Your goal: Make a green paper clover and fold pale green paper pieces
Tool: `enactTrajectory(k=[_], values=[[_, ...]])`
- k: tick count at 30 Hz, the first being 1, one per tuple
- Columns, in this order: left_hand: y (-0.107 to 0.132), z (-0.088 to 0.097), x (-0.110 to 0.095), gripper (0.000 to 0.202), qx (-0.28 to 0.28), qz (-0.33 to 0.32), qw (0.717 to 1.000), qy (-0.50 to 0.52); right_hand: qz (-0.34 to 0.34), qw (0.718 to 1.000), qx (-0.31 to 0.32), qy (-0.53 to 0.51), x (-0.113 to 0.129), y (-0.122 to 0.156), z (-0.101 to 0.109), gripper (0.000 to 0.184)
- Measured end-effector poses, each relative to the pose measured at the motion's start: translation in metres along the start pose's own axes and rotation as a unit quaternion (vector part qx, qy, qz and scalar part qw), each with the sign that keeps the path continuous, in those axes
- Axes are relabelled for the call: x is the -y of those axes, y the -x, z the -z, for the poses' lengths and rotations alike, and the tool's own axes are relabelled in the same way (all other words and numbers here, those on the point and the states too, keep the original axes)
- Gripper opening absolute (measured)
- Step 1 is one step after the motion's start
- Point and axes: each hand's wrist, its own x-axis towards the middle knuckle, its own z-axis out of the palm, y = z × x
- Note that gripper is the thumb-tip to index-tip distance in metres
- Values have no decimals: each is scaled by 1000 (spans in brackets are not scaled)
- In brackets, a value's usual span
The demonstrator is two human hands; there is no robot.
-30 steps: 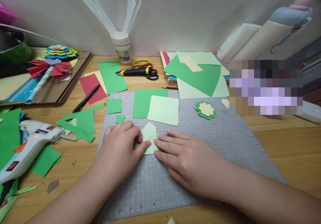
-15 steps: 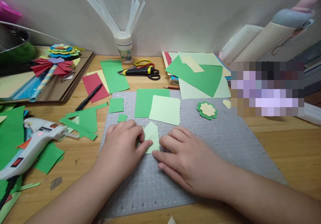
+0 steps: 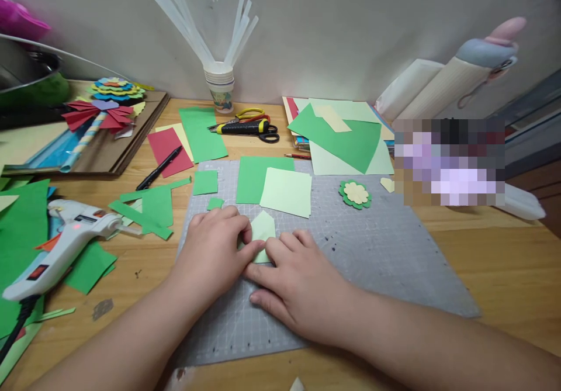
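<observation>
A small folded piece of pale green paper point(image 3: 264, 225) with a pointed top lies on the grey cutting mat point(image 3: 372, 274). My left hand point(image 3: 218, 243) is closed at its left side, fingers curled and thumb pressed on the paper. My right hand point(image 3: 294, 283) presses along its lower right edge with the index finger, thumb held apart; the fingertips partly cover the paper. Just beyond lie a stack of pale green squares point(image 3: 286, 192) and a green sheet point(image 3: 252, 175). Two small green squares, the larger one point(image 3: 205, 182) and the smaller one point(image 3: 215, 204), lie beyond my left hand.
A white glue gun point(image 3: 65, 245) rests among green scraps at the left. Scissors and a cutter point(image 3: 242, 128) lie behind the mat near a paper cup point(image 3: 221, 94) of clear sticks. A paper flower point(image 3: 356, 193) lies on the mat's right; a pen point(image 3: 160, 168) lies on red paper.
My right hand has slid left along the paper's lower edge, closer to my left thumb. My left hand stays on the paper. The whole view has shifted slightly.
</observation>
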Motion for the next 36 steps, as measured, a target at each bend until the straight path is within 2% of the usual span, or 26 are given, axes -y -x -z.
enactTrajectory(k=[3,10,15,19,22,27,29,32,36], values=[[1,1,0,22,-1,4,1000,4,0,1000,-10,4,-6,2,7,32],[3,1,-1,24,-6,4,1000,5,-77,996,-23,32,-12,13,20,38],[2,3,1,23,-6,1,1000,19,-37,999,-34,13,-17,13,20,34],[2,11,2,21,2,26,998,62,-27,998,-47,-16,-25,10,17,34],[4,14,-1,23,9,21,998,61,-19,998,-57,-33,-28,9,15,32],[7,13,-6,18,44,-2,998,54,-29,994,-41,-96,-26,7,12,18],[7,13,-6,16,50,-4,995,83,-74,987,-56,-134,-24,6,12,13],[6,16,-7,18,34,17,984,175,-156,964,-100,-190,-24,6,12,18],[7,18,-11,21,7,57,945,321,-201,915,-130,-324,-26,6,8,20]])
